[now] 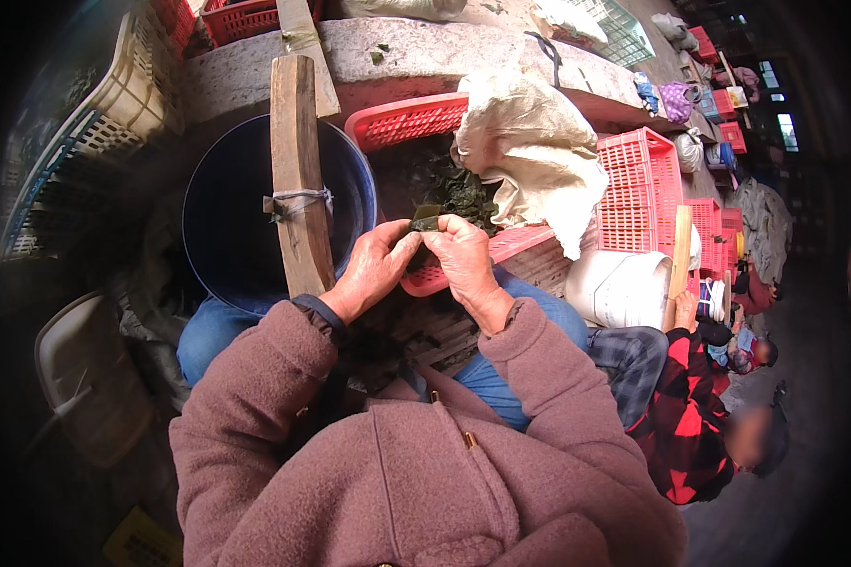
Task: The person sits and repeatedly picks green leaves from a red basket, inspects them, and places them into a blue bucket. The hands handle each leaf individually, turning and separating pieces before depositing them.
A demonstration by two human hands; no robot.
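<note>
My left hand (370, 261) and my right hand (466, 268) meet in front of me, thumbs and fingertips close together. Between them they pinch a small strip of dark green seaweed (426, 215). Just past my fingers, a heap of similar wet-looking seaweed (461, 190) lies in a red plastic crate (413, 122). A cream woven sack (528, 152) drapes over the crate's right part and hides some of the heap. To the left of my hands is a blue barrel (209, 212), its inside dark. Across its top runs a wooden board (294, 149) with a cloth strip tied round it.
A pale ledge (411, 53) crosses behind the crate. At right stand another red crate (635, 191) and a white bucket (613, 287), beside a seated person in a red-and-black top (688, 418). Left are a basket (138, 78) and a chair (89, 375).
</note>
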